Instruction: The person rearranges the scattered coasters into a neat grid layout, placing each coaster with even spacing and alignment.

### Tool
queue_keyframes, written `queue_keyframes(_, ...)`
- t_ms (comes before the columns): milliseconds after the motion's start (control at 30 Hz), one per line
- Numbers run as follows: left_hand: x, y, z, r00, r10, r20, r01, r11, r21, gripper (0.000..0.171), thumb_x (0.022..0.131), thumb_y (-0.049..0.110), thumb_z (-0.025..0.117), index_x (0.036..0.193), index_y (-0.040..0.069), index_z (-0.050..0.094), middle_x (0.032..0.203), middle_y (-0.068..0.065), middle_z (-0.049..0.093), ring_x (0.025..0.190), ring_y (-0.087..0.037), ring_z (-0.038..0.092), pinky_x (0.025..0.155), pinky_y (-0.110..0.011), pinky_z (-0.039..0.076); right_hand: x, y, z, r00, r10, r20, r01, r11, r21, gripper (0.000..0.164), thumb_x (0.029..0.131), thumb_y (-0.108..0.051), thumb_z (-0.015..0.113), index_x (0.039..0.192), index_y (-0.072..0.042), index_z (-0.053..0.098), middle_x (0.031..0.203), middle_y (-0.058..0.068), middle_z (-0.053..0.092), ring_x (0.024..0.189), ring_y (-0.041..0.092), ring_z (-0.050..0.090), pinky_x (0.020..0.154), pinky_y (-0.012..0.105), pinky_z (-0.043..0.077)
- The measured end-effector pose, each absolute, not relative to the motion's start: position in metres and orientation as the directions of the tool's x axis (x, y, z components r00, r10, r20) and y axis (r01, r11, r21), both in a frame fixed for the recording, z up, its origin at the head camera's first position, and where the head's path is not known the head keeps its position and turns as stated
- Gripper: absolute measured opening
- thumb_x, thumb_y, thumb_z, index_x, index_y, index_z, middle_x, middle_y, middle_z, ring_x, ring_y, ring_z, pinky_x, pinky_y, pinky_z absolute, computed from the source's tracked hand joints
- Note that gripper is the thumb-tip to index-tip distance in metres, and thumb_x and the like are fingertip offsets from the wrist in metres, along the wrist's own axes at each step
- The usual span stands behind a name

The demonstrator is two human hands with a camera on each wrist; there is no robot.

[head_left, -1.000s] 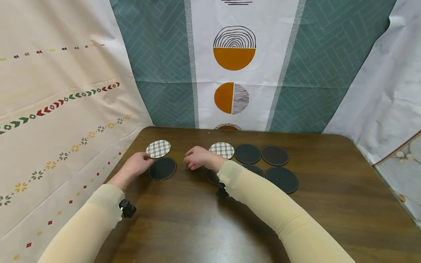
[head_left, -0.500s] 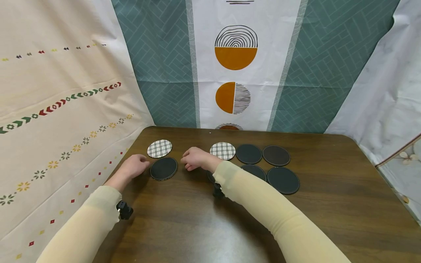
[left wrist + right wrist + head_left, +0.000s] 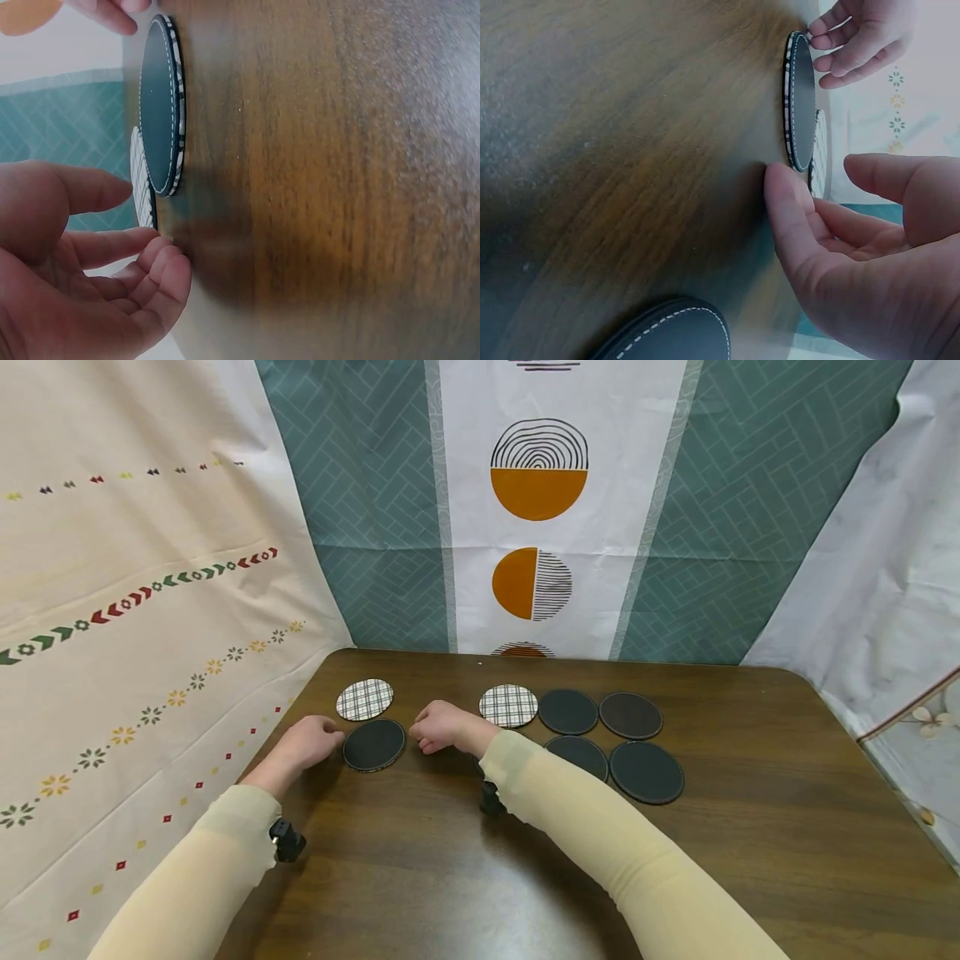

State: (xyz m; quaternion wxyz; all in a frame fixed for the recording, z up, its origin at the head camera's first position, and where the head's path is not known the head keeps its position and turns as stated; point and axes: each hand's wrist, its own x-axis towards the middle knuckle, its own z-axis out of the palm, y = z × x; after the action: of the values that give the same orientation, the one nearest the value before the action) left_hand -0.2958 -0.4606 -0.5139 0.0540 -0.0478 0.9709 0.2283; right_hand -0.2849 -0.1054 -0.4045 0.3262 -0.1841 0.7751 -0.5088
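Observation:
A round black coaster (image 3: 374, 745) with a white-stitched edge lies flat at the left of the table, and its rim shows a light patterned layer (image 3: 181, 112). Just behind it is a plaid coaster (image 3: 364, 699). My left hand (image 3: 309, 742) hovers beside the black coaster's left edge, fingers loosely bent and thumb apart, with nothing between them. On the other side, my right hand (image 3: 446, 728) is close to that coaster's right edge. In the right wrist view, its fingers (image 3: 787, 202) curve gently near the table, thumb apart, holding nothing.
Right of my right hand lies a second group: a plaid coaster (image 3: 508, 706), several dark ones such as the near-right coaster (image 3: 647, 772), and one mostly hidden under my right sleeve (image 3: 540, 768). A patterned cloth (image 3: 150, 610) hangs along the table's left side.
My right hand has moved left, closer to the black coaster. My left hand has shifted slightly down, away from the plaid coaster. The coasters keep their arrangement.

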Motion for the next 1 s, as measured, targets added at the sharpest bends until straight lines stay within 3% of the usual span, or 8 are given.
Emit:
queue_keyframes(233, -0.284, -0.438, -0.498, -0.989, -0.079, -0.129, -0.128, 0.893, 0.433, 0.036, 0.103, 0.033, 0.067, 0.119, 0.003, 0.079, 0.097, -0.009, 0.072, 0.088, -0.029, 0.063, 0.077, -0.046, 0.052, -0.285, -0.107, -0.407, -0.726, -0.606, -0.325, 0.052, 0.423, -0.905, 0.046, 0.11, -0.004, 0.061, 0.151, 0.016, 0.054, 0.14, 0.031, 0.067, 0.127, 0.04, 0.07, 0.101, 0.041, 0.061)
queue_keyframes(533, -0.292, -0.445, -0.512, -0.991, -0.048, -0.121, -0.099, 0.88, 0.465, 0.06, 0.099, 0.038, 0.076, 0.134, -0.01, 0.069, 0.125, -0.026, 0.072, 0.107, -0.039, 0.068, 0.09, -0.055, 0.056, -0.287, -0.107, -0.415, -0.719, -0.616, -0.322, 0.063, 0.404, -0.913, 0.047, 0.109, -0.003, 0.061, 0.152, 0.015, 0.054, 0.133, 0.03, 0.07, 0.123, 0.039, 0.071, 0.101, 0.04, 0.06)
queue_keyframes(733, -0.287, -0.437, -0.509, -0.994, -0.045, -0.104, -0.09, 0.869, 0.487, 0.065, 0.095, 0.042, 0.083, 0.133, -0.009, 0.068, 0.125, -0.025, 0.073, 0.11, -0.042, 0.068, 0.092, -0.057, 0.056, -0.285, -0.107, -0.417, -0.725, -0.613, -0.314, 0.062, 0.396, -0.916, 0.048, 0.108, -0.003, 0.063, 0.152, 0.015, 0.055, 0.134, 0.027, 0.07, 0.123, 0.037, 0.071, 0.1, 0.038, 0.061)
queue_keyframes(1000, -0.252, -0.397, -0.458, -0.991, -0.022, -0.133, -0.085, 0.868, 0.49, 0.061, 0.096, 0.031, 0.083, 0.131, -0.014, 0.064, 0.123, -0.031, 0.07, 0.111, -0.046, 0.066, 0.095, -0.057, 0.054, -0.284, -0.106, -0.417, -0.728, -0.608, -0.318, 0.076, 0.39, -0.918, 0.046, 0.108, -0.004, 0.063, 0.15, 0.015, 0.057, 0.136, 0.027, 0.069, 0.123, 0.037, 0.07, 0.102, 0.039, 0.06)
